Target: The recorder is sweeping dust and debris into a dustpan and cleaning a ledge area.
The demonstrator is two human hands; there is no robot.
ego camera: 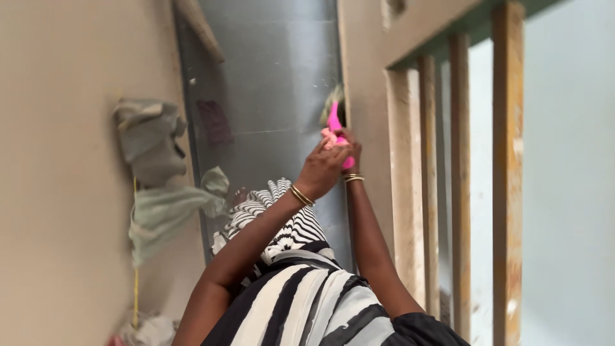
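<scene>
Pink-handled brush [334, 122] is gripped in both raised hands, its handle running up out of the fingers and its pale bristle head sticking above them against the grey metal door [275, 77]. Nearest the camera: striped black, white and grey fabric [301, 301] draped over the person's shoulders and chest, with both bare forearms rising out of it. Left hand [322, 168] is clenched round the lower part of the pink handle, fingers wrapped from the left side; a gold bangle [301, 195] sits at that wrist. Right hand [351, 152] is closed on the same handle from the right, mostly hidden behind the left hand, with gold bangles at its wrist too. Brush head lies just above the two grips, close to the door's right edge, beside the beige door frame [365, 96]. Whether the bristles touch the door cannot be told. Farther left, grey and pale green cloths [160, 179] hang against the beige wall [57, 160]. Farther right, upright wooden bars [506, 173] of a window opening.
</scene>
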